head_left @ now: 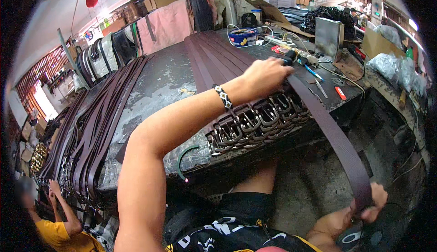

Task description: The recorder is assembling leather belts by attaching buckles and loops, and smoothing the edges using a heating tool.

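Note:
A long dark brown belt strap [325,122] stretches from the table down to the right, between my two hands. My left hand [268,75] is closed over the table at its upper end. A black knob-like piece [289,57] shows beside that fist; whether I hold it I cannot tell. My right hand [374,202], low at the right, is closed round the strap's lower end. Under my left forearm, a row of metal belt buckles [255,125] lies along the table's front edge. Their brown straps [211,56] run back across the tabletop.
More brown belts [98,129] drape over the table's left end, near a person in a yellow top [63,234]. A blue tub [242,38], a red lighter-like piece [340,93], tweezers [321,88] and a metal block [328,38] sit to the right. A green curved cord [181,161] hangs in front.

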A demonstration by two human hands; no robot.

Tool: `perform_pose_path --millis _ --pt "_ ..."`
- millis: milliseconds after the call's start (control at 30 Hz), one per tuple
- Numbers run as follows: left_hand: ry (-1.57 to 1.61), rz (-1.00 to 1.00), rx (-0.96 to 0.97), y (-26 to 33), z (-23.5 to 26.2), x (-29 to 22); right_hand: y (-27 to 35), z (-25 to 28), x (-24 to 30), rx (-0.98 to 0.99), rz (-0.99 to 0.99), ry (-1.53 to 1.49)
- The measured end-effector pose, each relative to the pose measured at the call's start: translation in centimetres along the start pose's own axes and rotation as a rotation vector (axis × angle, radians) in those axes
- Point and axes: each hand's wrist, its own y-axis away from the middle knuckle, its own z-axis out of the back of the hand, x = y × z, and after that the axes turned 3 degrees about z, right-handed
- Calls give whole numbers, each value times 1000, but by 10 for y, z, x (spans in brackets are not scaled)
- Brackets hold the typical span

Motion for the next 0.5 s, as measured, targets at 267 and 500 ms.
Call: perform_pose_path --millis 267,500 --pt "-142 430 152 24 -47 127 -138 -126 6 485 -1028 -347" --pt "-154 548 73 24 -50 196 -145 -164 -13 322 -946 -220"
